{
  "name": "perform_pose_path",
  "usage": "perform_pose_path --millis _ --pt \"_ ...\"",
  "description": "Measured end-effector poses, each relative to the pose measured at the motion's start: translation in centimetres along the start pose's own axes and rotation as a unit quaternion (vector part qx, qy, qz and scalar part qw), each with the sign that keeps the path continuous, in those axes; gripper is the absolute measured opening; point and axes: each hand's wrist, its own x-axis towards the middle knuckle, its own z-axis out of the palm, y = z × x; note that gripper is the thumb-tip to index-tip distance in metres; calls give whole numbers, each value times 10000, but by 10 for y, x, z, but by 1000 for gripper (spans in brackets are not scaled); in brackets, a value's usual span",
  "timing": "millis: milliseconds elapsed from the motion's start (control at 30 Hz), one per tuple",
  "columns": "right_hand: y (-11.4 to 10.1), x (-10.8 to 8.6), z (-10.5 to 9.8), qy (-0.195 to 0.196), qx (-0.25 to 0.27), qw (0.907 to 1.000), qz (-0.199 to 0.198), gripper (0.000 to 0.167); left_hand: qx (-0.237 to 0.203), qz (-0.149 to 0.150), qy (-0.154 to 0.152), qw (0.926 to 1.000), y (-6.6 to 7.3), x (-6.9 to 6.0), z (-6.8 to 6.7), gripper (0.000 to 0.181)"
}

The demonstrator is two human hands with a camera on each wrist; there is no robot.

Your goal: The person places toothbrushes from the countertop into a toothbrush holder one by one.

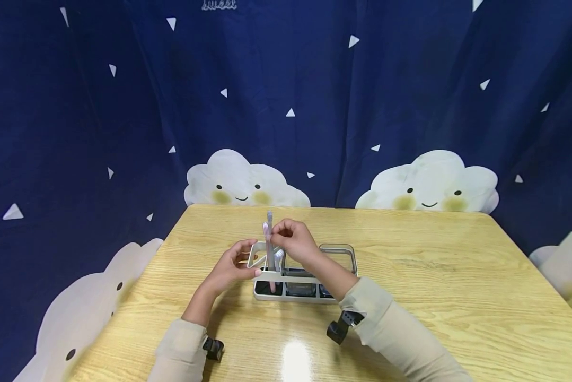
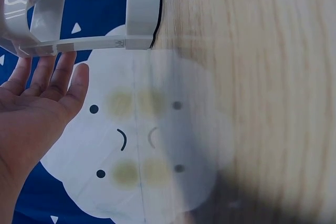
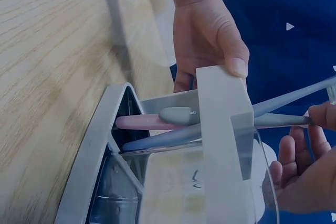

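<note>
A white toothbrush holder (image 1: 305, 298) with an upper frame and a lower base stands on the table. My left hand (image 1: 230, 268) grips its left end, thumb on the front of the upper frame, fingers around the side. My right hand (image 1: 299, 245) is above the left compartment and pinches a grey toothbrush (image 3: 178, 115) near its head. The grey handle's end hangs inside the compartment, above the base. Beside it, a pink toothbrush (image 3: 135, 123) and a blue toothbrush (image 3: 152, 141) reach down to the base. My right fingers partly hide the brush heads.
Clear cups (image 1: 300, 289) occupy the holder's other compartments, partly behind my right forearm. The wooden table (image 1: 433, 265) extends to both sides. A dark blue curtain (image 1: 266, 63) with clouds hangs behind it.
</note>
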Motion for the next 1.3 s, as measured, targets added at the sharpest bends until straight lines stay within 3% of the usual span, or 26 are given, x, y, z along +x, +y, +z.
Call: perform_pose_path --millis 300,567,767,1300 --pt "1 0 0 -351 -240 9989 201 6 -104 -119 -33 9999 -1 1 -1 68" --pt "1 2 -3 -930 -659 9933 213 3 -217 -160 -149 9995 13 -2 1 70" --pt "3 4 -4 -1287 -860 9876 269 3 -117 -187 -17 9998 2 1 -1 68" --pt "6 4 -6 -1503 -875 9843 297 5 -4 -67 47 10000 -1 1 0 68"
